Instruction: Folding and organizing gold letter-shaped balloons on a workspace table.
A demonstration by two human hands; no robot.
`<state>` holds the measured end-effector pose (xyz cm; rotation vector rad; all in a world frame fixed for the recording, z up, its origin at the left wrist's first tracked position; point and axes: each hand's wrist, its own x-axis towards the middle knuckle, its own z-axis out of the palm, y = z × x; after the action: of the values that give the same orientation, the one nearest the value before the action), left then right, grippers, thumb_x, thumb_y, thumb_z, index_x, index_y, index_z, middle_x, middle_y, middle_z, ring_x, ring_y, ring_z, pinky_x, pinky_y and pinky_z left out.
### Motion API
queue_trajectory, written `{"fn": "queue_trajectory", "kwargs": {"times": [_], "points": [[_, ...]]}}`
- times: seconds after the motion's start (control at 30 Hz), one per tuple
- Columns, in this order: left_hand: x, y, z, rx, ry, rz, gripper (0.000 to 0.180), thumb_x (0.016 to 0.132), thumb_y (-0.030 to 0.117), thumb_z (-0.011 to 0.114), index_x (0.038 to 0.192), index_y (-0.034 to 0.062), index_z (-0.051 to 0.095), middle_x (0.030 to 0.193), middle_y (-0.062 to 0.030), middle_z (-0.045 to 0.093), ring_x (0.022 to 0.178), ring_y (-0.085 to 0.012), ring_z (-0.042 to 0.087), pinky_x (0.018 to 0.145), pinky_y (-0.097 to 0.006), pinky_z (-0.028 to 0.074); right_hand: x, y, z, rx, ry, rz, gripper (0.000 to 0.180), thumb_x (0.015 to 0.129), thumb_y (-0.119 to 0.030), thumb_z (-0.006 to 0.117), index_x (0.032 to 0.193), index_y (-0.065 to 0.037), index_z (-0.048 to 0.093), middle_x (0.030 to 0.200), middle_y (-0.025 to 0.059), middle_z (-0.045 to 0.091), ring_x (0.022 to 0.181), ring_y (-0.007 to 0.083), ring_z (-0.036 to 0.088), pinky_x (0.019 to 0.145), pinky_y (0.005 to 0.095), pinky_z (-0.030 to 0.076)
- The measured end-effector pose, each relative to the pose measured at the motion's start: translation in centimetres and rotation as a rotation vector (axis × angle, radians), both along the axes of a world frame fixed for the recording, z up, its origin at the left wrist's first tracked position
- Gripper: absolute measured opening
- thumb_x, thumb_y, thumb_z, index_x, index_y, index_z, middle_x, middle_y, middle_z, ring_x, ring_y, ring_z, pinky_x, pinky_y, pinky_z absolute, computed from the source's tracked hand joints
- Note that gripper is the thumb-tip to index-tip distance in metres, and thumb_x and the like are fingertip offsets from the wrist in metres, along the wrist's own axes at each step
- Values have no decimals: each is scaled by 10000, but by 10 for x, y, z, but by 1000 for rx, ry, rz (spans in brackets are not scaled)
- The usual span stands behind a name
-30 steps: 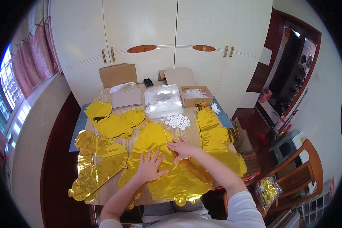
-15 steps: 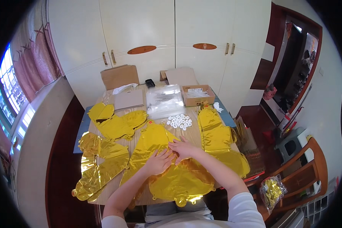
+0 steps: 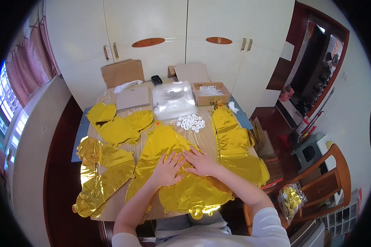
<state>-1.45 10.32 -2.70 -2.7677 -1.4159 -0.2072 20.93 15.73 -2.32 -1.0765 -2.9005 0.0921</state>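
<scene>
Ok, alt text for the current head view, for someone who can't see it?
A person's left hand and right hand lie palm down, side by side, on what looks like a deflated gold foil balloon on a wood-grain table. Similar foil pieces flank it; beyond it sit small white rings, clear plastic packaging and an open cardboard box.

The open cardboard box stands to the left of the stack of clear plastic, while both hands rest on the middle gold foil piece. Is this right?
Not quite: the head view shows the open cardboard box to the right of the stack of clear plastic. The left hand and right hand do rest on the middle gold foil piece.
</scene>
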Motion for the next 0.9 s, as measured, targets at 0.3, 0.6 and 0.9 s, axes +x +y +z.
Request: {"fn": "queue_trajectory", "kwargs": {"times": [0.3, 0.6, 0.9], "points": [[1, 2, 1, -12, 5, 5, 781, 863, 627, 483, 1481, 172, 340, 1535, -165, 296, 1425, -378, 242, 1144, -569, 164, 42, -95, 13, 42, -18, 86, 566, 965, -432, 469, 1426, -108, 418, 1488, 77, 403, 1394, 282, 334, 1132, 499, 258], [-1, 1, 2, 8, -20, 2, 803, 854, 660, 484, 1478, 172, 345, 1527, -176, 299, 1415, -395, 250, 1139, -569, 178, 112, -193, 23, 89, 466, -597, 286, 898, -254, 633, 1092, -44, 649, 1125, 135, 632, 1040, 277, 588, 877, 405, 462], [0, 1, 4, -11, 3, 12, 811, 846, 656, 497, 1472, 160, 353, 1528, -174, 299, 1416, -393, 250, 1137, -572, 183, 91, -222, -30, -836, 1294, -1016, 203, 948, -166, 603, 864, 14, 645, 678, 78, 647, 530, 119, 585, 495, 229, 463]]}}
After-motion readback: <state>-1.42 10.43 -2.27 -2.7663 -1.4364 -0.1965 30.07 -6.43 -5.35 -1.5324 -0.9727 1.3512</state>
